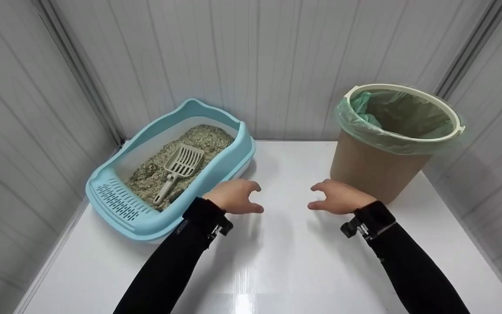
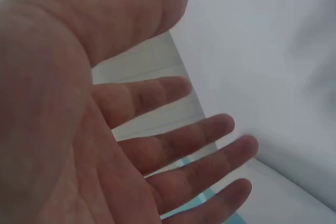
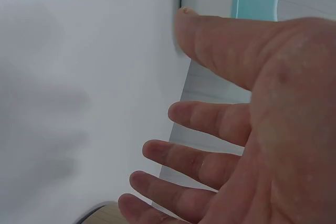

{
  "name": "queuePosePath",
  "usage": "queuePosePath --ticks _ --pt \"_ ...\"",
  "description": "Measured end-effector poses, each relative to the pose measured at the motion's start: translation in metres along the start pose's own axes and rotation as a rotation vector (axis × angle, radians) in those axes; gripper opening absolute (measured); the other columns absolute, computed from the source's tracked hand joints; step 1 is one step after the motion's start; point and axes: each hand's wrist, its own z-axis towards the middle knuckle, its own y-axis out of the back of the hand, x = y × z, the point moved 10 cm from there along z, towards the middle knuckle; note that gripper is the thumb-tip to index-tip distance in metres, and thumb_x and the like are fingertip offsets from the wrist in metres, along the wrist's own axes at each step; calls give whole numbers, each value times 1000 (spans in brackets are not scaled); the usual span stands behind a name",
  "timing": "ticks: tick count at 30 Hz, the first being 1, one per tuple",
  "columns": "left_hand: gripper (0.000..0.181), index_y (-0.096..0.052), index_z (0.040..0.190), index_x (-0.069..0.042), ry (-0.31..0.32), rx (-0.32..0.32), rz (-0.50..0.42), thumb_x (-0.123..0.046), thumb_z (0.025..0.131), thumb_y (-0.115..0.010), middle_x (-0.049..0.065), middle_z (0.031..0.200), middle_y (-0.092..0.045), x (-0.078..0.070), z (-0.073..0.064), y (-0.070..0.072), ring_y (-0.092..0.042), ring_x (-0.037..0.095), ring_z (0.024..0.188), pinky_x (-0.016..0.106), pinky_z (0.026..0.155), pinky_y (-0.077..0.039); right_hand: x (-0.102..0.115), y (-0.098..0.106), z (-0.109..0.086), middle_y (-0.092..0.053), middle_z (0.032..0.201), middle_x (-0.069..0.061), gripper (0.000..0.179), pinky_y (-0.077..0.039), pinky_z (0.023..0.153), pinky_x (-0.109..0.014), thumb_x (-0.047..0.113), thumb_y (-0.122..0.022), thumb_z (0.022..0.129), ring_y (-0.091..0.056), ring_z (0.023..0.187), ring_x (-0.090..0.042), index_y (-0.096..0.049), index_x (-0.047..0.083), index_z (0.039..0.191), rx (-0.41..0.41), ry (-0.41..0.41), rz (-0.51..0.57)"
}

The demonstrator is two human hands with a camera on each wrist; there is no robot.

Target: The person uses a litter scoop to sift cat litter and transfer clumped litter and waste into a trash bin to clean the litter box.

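Observation:
My left hand (image 1: 235,197) hovers over the white table beside the right wall of a blue litter box (image 1: 181,198), palm facing inward. Its fingers (image 2: 194,132) are spread and hold nothing. Across from it my right hand (image 1: 340,197) is held in front of a tan trash bin (image 1: 364,161), thumb apart from relaxed fingers (image 3: 205,121), also holding nothing. Inside the litter box lies grainy litter (image 1: 209,135), heaped toward the back. A beige slotted litter scoop (image 1: 184,161) rests on the litter, its handle pointing toward the front left.
A green plastic bag (image 1: 366,126) lines the bin, folded over under a cream rim ring (image 1: 408,89). Grey panelled walls (image 1: 277,65) enclose the white table (image 1: 273,261) at the back and both sides. The bin stands near the right wall.

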Motion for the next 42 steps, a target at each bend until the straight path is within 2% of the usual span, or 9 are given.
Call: queuePosePath --ticks 6,9,14,19,24,27,31,38,42 --pt "52 -70 149 -10 -158 -24 -202 -39 107 -77 8 141 -74 -7 -4 29 -69 28 131 44 112 -52 2 1 -3 -56 159 -27 69 -40 124 -60 47 -71 109 -48 152 -46 -60 0 158 0 6 1" --pt "46 -73 144 -6 -201 -95 -305 -34 108 -77 8 135 -76 7 -6 56 -71 26 126 43 109 -55 3 3 -4 -56 158 -28 68 -40 123 -60 47 -71 109 -49 152 -47 -61 0 157 -5 4 -1" --pt "36 -76 137 -3 -91 -283 -361 -26 110 -75 10 128 -77 71 -15 96 -71 24 117 42 103 -55 8 0 -7 -57 156 -28 67 -41 123 -61 46 -72 109 -50 150 -47 -62 0 156 -5 18 -2" --pt "39 -70 145 -5 54 -462 -444 -29 114 -69 15 134 -72 140 -42 125 -66 31 121 46 105 -51 14 -7 -10 -58 158 -26 66 -39 125 -61 45 -73 109 -48 153 -46 -62 0 156 -7 24 14" --pt "58 -54 160 0 234 -544 -261 -36 116 -64 28 154 -57 204 -77 140 -55 46 141 61 117 -43 29 -12 -6 -60 158 -24 68 -39 124 -61 46 -72 110 -50 152 -44 -60 0 158 -32 46 67" --pt "67 -49 162 6 331 -557 -142 -36 113 -65 36 155 -52 243 -95 139 -50 54 141 69 116 -40 45 -18 0 -61 156 -23 70 -43 122 -59 47 -72 110 -55 148 -41 -57 1 161 -49 72 120" --pt "74 -42 163 13 400 -539 -113 -34 112 -65 43 154 -46 288 -119 130 -45 61 140 73 115 -37 74 -29 9 -61 157 -22 77 -46 120 -58 51 -71 110 -58 145 -39 -51 1 165 -61 115 220" --pt "95 -16 163 27 495 -270 -162 -43 114 -59 55 160 -26 336 -150 101 -31 70 147 76 122 -29 124 -54 29 -58 159 -22 89 -46 120 -54 55 -70 110 -58 146 -37 -35 3 173 -42 151 438" --pt "91 -20 158 31 504 -201 -196 -40 114 -57 56 153 -34 348 -161 90 -39 69 142 75 121 -32 151 -67 39 -57 160 -24 94 -46 120 -53 57 -70 109 -56 148 -38 -29 3 175 -52 153 509"
